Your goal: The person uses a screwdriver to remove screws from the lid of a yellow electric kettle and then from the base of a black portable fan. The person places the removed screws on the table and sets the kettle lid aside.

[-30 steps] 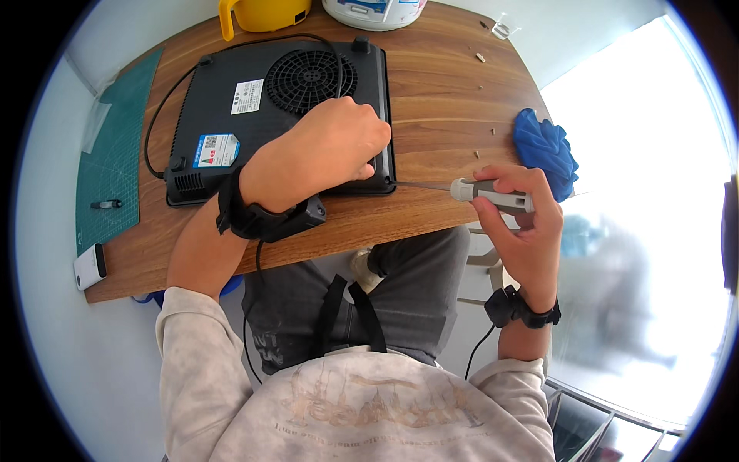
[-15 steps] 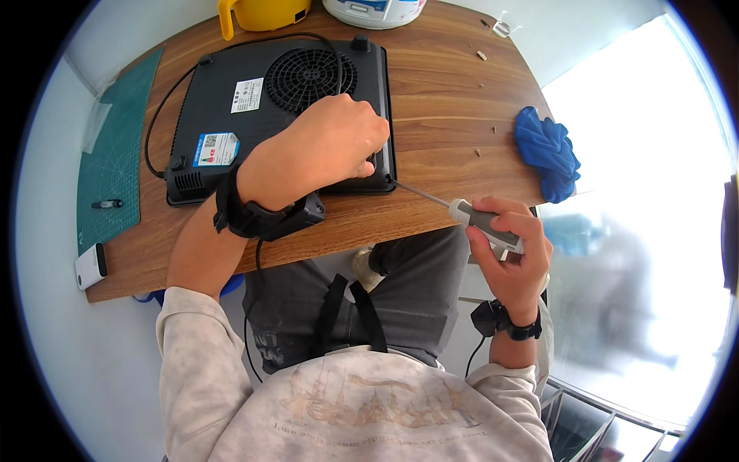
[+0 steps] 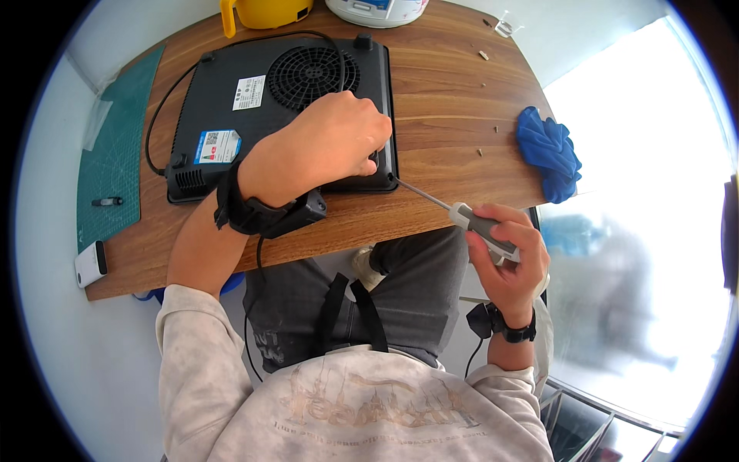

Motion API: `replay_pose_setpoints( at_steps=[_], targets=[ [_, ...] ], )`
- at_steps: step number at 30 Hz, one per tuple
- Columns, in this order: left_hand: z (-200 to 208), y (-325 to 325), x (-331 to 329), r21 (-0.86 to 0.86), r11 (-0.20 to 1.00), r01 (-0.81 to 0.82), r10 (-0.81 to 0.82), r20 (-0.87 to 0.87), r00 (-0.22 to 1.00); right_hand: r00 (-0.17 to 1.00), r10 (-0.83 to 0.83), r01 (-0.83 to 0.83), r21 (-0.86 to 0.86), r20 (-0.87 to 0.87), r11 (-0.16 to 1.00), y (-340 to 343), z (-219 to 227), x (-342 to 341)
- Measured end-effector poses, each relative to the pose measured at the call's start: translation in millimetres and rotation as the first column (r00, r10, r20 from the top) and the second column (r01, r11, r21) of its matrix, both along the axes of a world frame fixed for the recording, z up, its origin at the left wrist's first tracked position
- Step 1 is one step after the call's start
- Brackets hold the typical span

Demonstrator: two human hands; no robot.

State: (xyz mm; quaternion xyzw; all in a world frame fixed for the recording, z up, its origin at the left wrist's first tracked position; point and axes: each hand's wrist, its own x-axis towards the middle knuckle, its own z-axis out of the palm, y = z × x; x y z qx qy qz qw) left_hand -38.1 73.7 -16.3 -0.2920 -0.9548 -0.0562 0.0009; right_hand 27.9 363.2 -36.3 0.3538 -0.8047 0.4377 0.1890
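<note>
A black induction cooker (image 3: 289,131) lies upside down on the wooden table (image 3: 439,100), its round fan grille and stickers facing up. My left hand (image 3: 339,135) rests over its near right part, fingers curled and thumb pointing down; whatever they grip is hidden beneath the hand. In my right hand (image 3: 512,246) is a screwdriver (image 3: 486,229) with a grey and white handle, held off the table's front edge. Its thin shaft slants up to the left, and the tip meets the cooker's near right corner by a small dark hole.
A black cord (image 3: 154,131) loops around the cooker's left and far sides. Several small loose pieces and a blue cloth (image 3: 548,154) lie to the right. A green cutting mat (image 3: 115,162) with a dark pen-like item, and a white box-shaped device (image 3: 91,264), are at left.
The cooker sits slightly farther right and up in the picture. My right hand has shifted a little and its hold on the screwdriver handle has turned slightly; the tip stays at the corner.
</note>
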Motion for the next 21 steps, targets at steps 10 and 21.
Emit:
replay_pose_setpoints(
  at_steps=[10, 21],
  targets=[
    [-3, -1, -1, 0.020, 1.000, 0.013, -0.013, -0.008, 1.000, 0.993, 0.060, -0.043, 0.159, -0.098, 0.986, -26, 38, -11],
    [-4, -4, -3, 0.040, 0.998, 0.046, -0.044, -0.035, 0.998, 0.947, -0.243, 0.319, 0.544, -0.210, 0.776, -67, 78, -26]
  ],
)
